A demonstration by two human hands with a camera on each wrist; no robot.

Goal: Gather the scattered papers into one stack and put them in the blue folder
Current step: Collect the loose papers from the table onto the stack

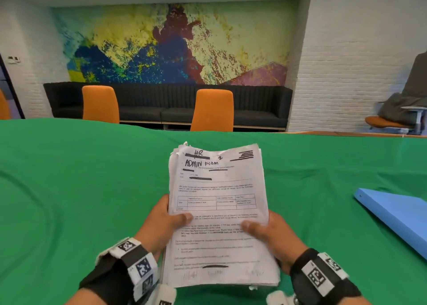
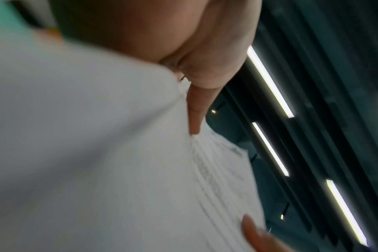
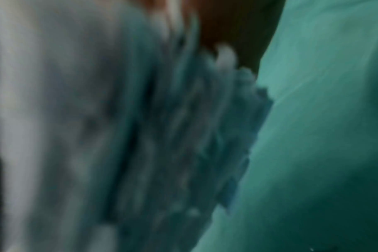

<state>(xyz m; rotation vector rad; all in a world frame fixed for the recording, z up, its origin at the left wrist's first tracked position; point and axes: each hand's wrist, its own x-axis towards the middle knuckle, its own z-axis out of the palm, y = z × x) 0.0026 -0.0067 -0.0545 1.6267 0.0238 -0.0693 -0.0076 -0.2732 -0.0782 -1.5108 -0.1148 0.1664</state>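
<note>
A thick stack of white printed papers (image 1: 218, 212), its top sheet headed "ADMIN FORM" in marker, is held up above the green tablecloth (image 1: 80, 189). My left hand (image 1: 165, 221) grips its left edge with the thumb on top. My right hand (image 1: 265, 232) grips the right edge the same way. The blue folder (image 1: 395, 214) lies closed on the cloth at the right. In the left wrist view the paper stack (image 2: 97, 153) fills the frame, with my fingers (image 2: 194, 109) lying along its edge. The right wrist view is blurred, with paper edges (image 3: 140, 136) against green cloth (image 3: 324, 119).
Two orange chairs (image 1: 213, 110) stand at the table's far side, with a dark bench (image 1: 161, 106) and a colourful mural behind. At the far right is another seat with grey cloth (image 1: 406, 106) draped over it. No loose sheets show on the green cloth.
</note>
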